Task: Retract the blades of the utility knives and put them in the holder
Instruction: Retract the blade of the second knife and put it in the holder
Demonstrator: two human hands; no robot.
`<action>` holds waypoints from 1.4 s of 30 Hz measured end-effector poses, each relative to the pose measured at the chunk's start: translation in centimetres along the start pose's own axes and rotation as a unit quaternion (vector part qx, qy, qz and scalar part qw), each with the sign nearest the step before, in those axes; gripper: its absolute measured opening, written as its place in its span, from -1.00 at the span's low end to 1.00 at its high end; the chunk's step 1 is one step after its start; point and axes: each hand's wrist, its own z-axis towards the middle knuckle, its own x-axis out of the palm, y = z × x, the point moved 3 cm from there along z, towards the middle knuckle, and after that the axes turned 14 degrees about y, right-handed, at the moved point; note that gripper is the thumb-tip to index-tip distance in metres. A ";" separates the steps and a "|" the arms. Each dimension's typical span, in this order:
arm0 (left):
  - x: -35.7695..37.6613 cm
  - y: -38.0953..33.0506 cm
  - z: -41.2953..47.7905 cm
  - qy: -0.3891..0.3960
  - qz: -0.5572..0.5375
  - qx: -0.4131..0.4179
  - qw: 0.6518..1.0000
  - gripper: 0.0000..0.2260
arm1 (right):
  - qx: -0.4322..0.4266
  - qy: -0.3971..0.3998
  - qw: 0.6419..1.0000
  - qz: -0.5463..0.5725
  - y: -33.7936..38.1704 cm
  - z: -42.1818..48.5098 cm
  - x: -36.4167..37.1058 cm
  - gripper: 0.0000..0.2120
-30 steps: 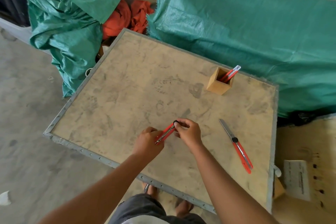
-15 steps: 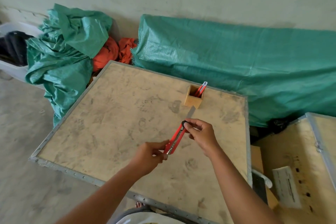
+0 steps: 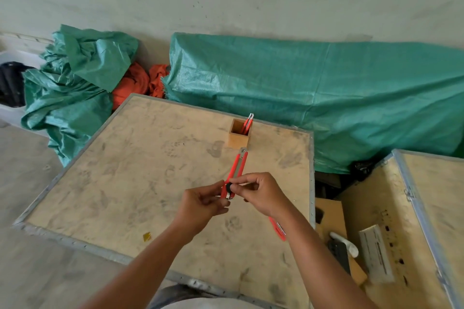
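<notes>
I hold a red utility knife above the wooden table, its tip pointing away towards the holder. No blade shows past its metal tip. My left hand pinches the rear end of the knife. My right hand has thumb and finger on the black slider near that end. The small wooden holder stands at the table's far side with one red knife upright in it. A second red knife lies on the table, mostly hidden under my right forearm.
Green tarpaulin bundles and orange cloth lie behind the table against the wall. A wooden crate with a paper label stands to the right. A small yellow scrap lies near the table's front edge.
The extended blade has slid back into the held knife. My right thumb moved with the black slider to the knife's rear. The view tilted upwards.
</notes>
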 end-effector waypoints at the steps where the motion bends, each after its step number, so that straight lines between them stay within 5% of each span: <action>1: 0.4 0.2 0.0 -0.003 -0.006 0.001 1.000 -0.59 | -0.006 0.005 1.000 -0.011 0.0 -0.3 -0.3 -0.82; 20: -0.3 -2.3 2.6 0.005 0.002 0.028 1.000 -0.58 | -0.044 -0.087 0.990 -0.105 2.9 1.3 -1.1 -0.84; 34: 0.5 -2.3 7.4 0.030 0.033 0.003 0.999 -0.58 | -0.022 -0.113 0.993 -0.042 0.6 3.5 -4.5 -0.91; 42: -1.0 -4.5 14.7 0.042 0.142 0.007 0.989 -0.55 | 0.000 -0.141 0.990 -0.023 0.5 10.2 -9.7 -0.72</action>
